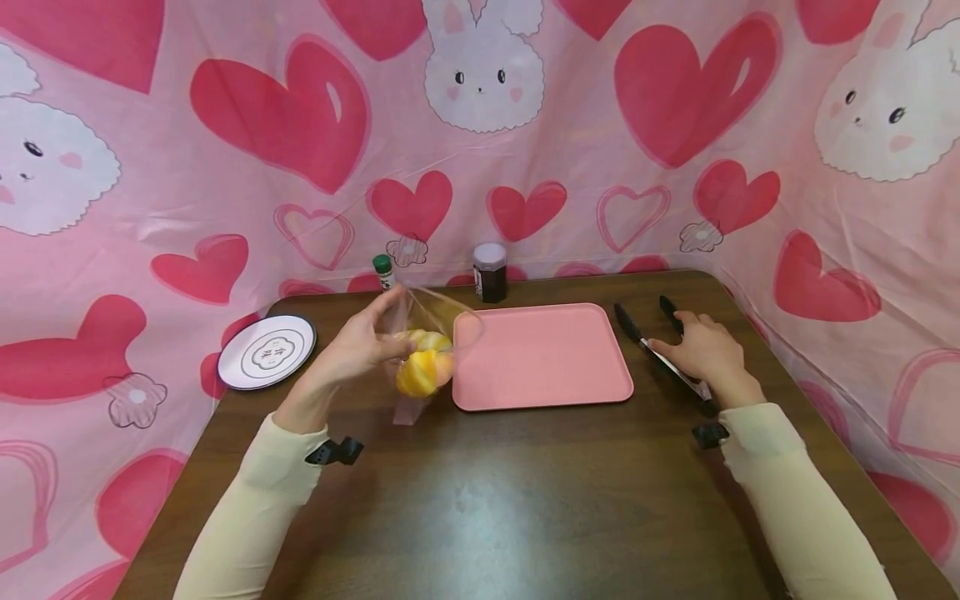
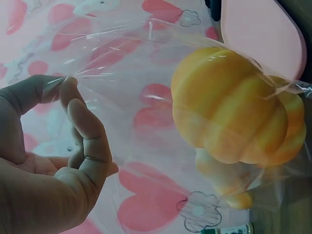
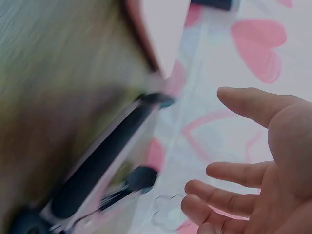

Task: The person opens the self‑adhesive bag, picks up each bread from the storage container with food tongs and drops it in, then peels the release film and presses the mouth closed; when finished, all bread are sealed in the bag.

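My left hand pinches the edge of a clear plastic bag between thumb and fingertips, above the table left of the pink tray. Inside the bag are yellow, ridged bread-like pieces; the largest, a rounded bun shape, shows close up in the left wrist view. My right hand hovers with spread, loosely bent fingers over a long black-and-silver utensil at the tray's right. Beside that lies a second black-handled utensil, partly hidden by this hand.
The pink tray lies mid-table. A white plate with a dark rim sits at the left edge. Behind stand a dark jar with a pale lid and a green-capped bottle. Heart-patterned cloth surrounds the brown table.
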Motion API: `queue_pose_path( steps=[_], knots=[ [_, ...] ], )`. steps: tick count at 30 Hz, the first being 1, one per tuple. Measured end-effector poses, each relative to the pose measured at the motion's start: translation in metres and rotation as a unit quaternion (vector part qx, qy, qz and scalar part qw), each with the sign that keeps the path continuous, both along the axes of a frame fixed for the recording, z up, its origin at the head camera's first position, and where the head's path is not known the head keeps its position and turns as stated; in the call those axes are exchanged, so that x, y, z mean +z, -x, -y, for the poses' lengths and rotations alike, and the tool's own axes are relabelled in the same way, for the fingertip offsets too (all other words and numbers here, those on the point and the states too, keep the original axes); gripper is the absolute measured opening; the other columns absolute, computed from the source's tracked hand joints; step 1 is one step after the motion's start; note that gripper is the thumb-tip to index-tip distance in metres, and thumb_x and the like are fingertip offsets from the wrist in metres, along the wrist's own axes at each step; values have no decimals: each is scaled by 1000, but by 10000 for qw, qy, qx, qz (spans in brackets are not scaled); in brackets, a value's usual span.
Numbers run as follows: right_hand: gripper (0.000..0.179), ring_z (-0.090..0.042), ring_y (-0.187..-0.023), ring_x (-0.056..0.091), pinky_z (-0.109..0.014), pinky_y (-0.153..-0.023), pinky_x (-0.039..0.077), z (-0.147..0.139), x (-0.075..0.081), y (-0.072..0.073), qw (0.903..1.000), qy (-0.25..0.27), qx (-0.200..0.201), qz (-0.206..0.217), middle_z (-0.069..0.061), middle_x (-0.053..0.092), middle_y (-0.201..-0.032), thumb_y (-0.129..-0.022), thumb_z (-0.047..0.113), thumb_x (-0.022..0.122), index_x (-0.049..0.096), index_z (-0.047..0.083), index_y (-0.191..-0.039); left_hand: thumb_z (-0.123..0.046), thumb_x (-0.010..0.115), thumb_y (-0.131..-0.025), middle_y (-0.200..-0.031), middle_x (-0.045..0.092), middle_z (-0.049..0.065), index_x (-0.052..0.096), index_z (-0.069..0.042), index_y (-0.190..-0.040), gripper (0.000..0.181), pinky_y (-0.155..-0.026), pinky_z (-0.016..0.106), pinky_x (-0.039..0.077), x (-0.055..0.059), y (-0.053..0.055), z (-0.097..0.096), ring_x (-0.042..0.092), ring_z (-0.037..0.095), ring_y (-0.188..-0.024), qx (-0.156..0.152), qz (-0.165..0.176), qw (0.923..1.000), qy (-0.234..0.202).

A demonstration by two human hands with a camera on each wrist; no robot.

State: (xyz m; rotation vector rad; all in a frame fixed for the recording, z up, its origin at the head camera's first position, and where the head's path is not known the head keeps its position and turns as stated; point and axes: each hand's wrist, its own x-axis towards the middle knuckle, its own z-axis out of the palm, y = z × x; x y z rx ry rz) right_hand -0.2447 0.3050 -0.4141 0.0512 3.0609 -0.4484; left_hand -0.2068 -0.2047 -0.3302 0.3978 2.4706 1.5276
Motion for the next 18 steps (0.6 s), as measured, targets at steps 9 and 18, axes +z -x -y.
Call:
queue_pose_path(
  steps=[9,18],
  knots=[
    [65,-40,-109,60,-60,-83,49,49,33,-22,9907,607,826,-895,-19,66,-125,-93,52,62,55,7,-139,-6,70,-89,-166,21,11,10,-16,-162,95,-72,24,59,12,-9,-10,70,8,-75,307,-8,9984,-478],
    [36,-22,-90,62,-36,-74,48,97,49,-45,9645,1259,1686,-1597,-5,72,-99,-92,37,69,71,13,-119,-9,71,-88,-167,19,3,12,-19,-162,94,-75,22,59,20,-15,-19,67,10,-72,463,-146,9972,-572]
  ],
)
